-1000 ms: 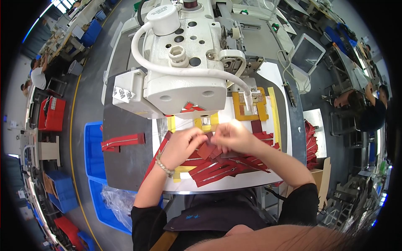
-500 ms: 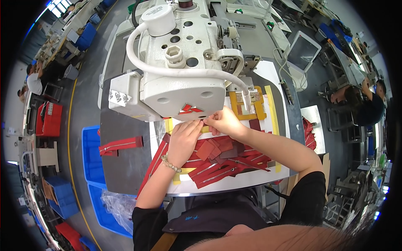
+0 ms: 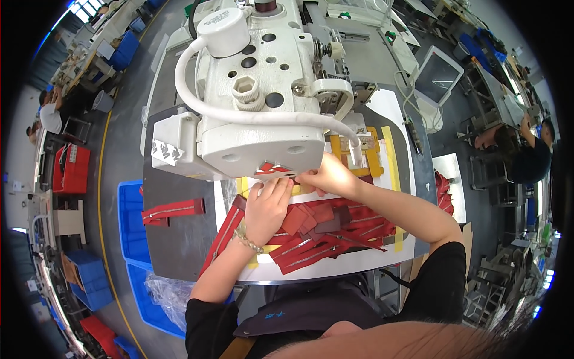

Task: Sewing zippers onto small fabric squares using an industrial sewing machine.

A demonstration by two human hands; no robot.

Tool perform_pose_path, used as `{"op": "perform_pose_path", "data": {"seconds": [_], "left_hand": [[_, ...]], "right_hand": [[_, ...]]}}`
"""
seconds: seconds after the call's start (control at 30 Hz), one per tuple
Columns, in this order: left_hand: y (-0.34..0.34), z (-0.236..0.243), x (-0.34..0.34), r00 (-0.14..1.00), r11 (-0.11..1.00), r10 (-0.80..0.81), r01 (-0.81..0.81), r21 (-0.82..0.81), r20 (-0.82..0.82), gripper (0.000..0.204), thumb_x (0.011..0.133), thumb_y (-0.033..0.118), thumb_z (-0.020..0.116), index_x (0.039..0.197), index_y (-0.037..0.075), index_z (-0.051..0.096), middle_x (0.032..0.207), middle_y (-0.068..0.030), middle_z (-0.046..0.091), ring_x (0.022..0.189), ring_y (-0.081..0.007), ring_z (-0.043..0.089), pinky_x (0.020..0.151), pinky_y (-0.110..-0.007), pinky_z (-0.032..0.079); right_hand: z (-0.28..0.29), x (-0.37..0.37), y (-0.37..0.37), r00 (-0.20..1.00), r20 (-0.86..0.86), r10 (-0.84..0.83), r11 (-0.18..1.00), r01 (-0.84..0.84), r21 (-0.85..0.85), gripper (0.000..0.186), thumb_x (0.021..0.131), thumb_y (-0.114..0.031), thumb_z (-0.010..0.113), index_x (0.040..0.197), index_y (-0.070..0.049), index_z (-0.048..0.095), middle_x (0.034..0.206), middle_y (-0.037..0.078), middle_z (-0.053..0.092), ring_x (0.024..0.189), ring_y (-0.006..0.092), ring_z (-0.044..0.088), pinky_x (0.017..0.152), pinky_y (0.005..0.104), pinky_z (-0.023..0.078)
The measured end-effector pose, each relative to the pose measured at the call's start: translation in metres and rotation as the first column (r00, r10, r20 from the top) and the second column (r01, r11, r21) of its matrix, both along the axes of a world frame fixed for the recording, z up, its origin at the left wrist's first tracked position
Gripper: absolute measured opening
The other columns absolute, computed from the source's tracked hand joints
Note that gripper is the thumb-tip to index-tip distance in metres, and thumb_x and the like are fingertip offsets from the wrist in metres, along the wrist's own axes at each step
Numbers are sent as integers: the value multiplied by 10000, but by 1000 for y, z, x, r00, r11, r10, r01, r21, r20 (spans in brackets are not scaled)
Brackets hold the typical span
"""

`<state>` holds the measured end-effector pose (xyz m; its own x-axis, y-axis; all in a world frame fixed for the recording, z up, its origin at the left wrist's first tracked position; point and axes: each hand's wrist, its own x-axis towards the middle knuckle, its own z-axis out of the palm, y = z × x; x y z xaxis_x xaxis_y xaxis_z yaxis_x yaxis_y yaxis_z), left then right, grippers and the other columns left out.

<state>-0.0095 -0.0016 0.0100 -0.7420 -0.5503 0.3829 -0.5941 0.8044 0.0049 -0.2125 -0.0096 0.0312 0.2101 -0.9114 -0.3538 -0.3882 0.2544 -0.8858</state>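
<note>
Under the front of a white sewing machine head [image 3: 263,149], my two hands come together at the fingertips. My right hand [image 3: 330,179] is closed in a pinch, with a sliver of dark red material at its fingertips. My left hand [image 3: 267,206] has its fingers drawn together against the same spot; what they grip is mostly hidden. Below the hands lies a pile of red zippers [image 3: 311,250] with silver teeth. Small square red and brown patches [image 3: 308,218] rest on the pile. A yellow clamp frame [image 3: 373,158] sits beyond my right hand.
More red zippers [image 3: 176,208] lie on the dark table at left. Blue bins [image 3: 133,221] and clear plastic [image 3: 170,293] stand beside its left edge. A screen [image 3: 439,75] is at the back right. Co-workers sit at benches on both sides.
My fingertips have parted slightly, and my right hand has shifted a little right and down. The zippers and patches appear to stay put; the whole view has shifted slightly.
</note>
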Motion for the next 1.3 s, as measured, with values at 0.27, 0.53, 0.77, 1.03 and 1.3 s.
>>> {"op": "perform_pose_path", "data": {"seconds": [0.27,0.53,0.77,1.03,1.3], "left_hand": [[-6,-2,6,996,992,-4,15,122,-89,327,788,103,565,1105,54,630,1114,-31,631,1047,-158,566,873,-353,365],[-12,4,24,984,933,-46,103,344,-170,372,765,37,587,1133,66,632,1076,-50,661,993,-180,605,869,-345,359],[-18,5,25,974,909,-77,156,387,-213,384,724,-30,552,1088,49,648,1009,-97,670,870,-239,638,778,-361,444],[-19,0,24,970,908,-85,170,383,-229,380,709,-49,558,1065,48,650,933,-107,674,829,-265,640,779,-386,482],[-14,-4,23,959,889,-49,169,426,-278,235,749,51,617,978,59,669,850,-74,671,765,-215,640,773,-379,451]], "right_hand": [[-24,-29,17,872,-473,124,507,-465,-726,154,785,-111,653,922,-45,628,1033,52,620,873,194,601,738,315,513],[-26,-25,19,850,-516,108,412,-511,-755,366,733,-138,695,1095,-138,644,1072,0,627,982,191,573,866,346,370],[-21,-24,14,803,-593,54,337,-574,-747,365,722,-158,682,1085,-159,646,1047,24,624,946,229,593,868,381,385],[-23,-27,8,775,-619,128,404,-610,-681,333,729,-165,677,1060,-152,642,1058,63,606,968,313,580,853,452,444],[-13,-25,17,802,-581,138,457,-572,-681,313,778,-194,675,1078,-117,632,1037,81,617,1025,301,553,900,463,398]]}}
